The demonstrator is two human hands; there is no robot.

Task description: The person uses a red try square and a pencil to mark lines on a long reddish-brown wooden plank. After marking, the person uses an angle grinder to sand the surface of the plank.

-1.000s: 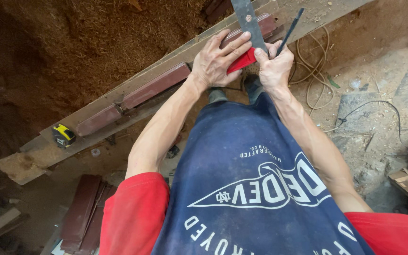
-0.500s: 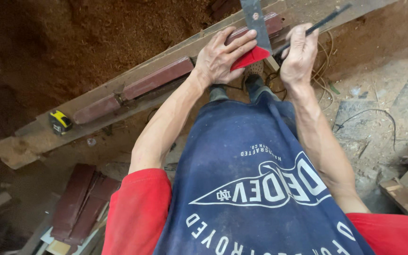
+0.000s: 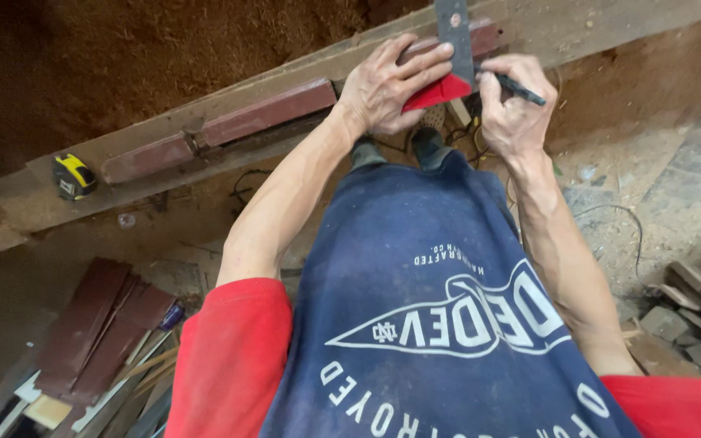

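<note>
My left hand (image 3: 387, 85) presses a try square, with a red stock (image 3: 438, 92) and a grey metal blade (image 3: 453, 32), down on a dark red wooden piece (image 3: 269, 109). That piece lies along a long wooden plank (image 3: 204, 122). My right hand (image 3: 511, 101) is just right of the square's blade and grips a black pencil (image 3: 519, 89), its tip close to the blade's edge. Both forearms reach forward over my blue shirt with red sleeves.
A yellow and black tape measure (image 3: 73, 176) sits on the plank at the left. A heap of sawdust (image 3: 164, 49) lies beyond the plank. Dark red wood offcuts (image 3: 99, 332) are stacked lower left, rubble and scrap wood (image 3: 691, 308) at the right, wire (image 3: 610, 219) on the floor.
The view has tilted and shifted. My right hand has drawn in toward the square's blade and lowered the pencil against it. My left hand keeps the square in place.
</note>
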